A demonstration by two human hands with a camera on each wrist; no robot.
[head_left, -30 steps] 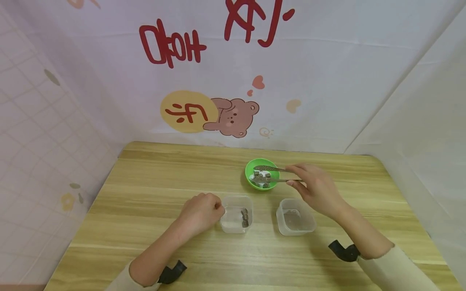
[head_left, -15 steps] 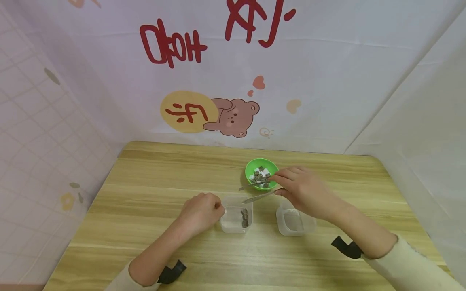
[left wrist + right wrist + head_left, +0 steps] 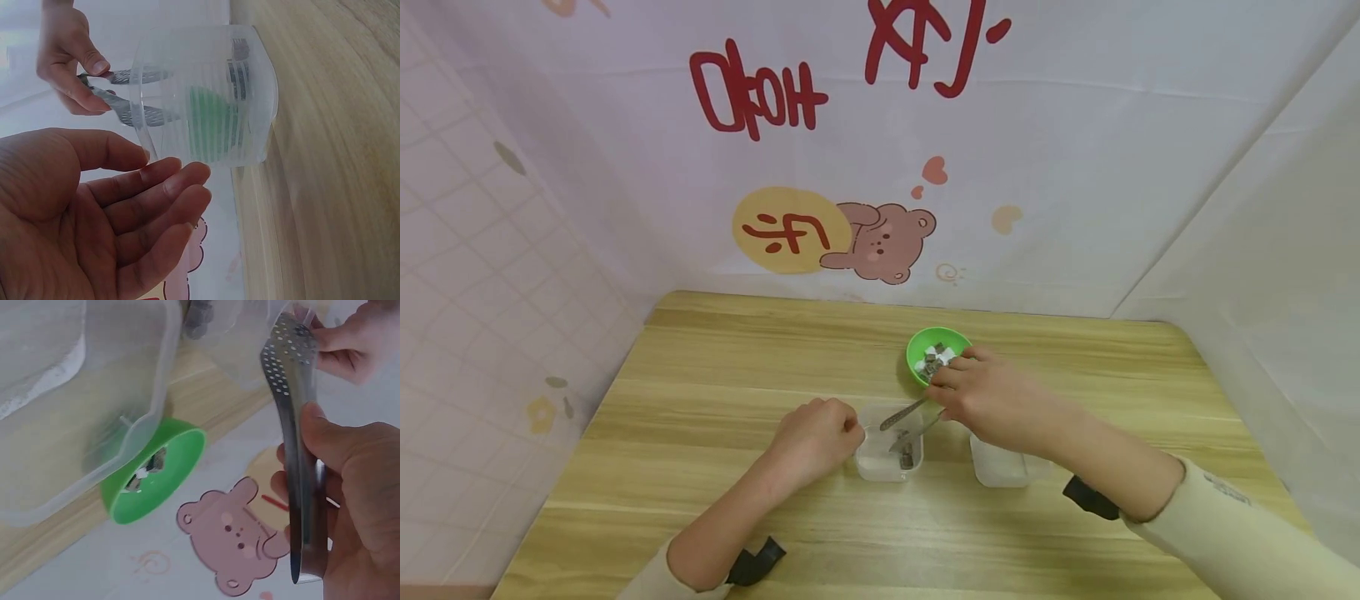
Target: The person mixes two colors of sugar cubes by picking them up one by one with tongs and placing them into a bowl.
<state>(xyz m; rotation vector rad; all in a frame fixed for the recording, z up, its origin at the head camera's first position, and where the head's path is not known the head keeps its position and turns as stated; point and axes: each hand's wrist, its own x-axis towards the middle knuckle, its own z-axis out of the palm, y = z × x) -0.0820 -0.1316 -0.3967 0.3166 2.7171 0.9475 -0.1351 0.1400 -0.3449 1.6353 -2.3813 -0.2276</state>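
Observation:
My right hand [image 3: 992, 400] grips metal tongs [image 3: 290, 425] with perforated tips. In the head view the tips are spread and reach over the left clear plastic container [image 3: 880, 476]. Small dark brown cubes [image 3: 907, 457] lie along that container's right side; the tongs partly cover them. At the container's left rim, my left hand [image 3: 820, 433] pinches the edge between thumb and fingertips. Behind stands a green bowl [image 3: 916, 340] holding white and brown cubes [image 3: 934, 358], partly hidden by my right hand.
A second clear plastic container [image 3: 1000, 475] stands to the right, under my right forearm. All of this sits on a wood-grain table [image 3: 760, 350]. A white cloth with a printed bear [image 3: 883, 242] hangs behind the table's far edge.
The right hand has moved the tongs from over the green bowl leftward and nearer, over the left container. The left hand has stayed at the rim.

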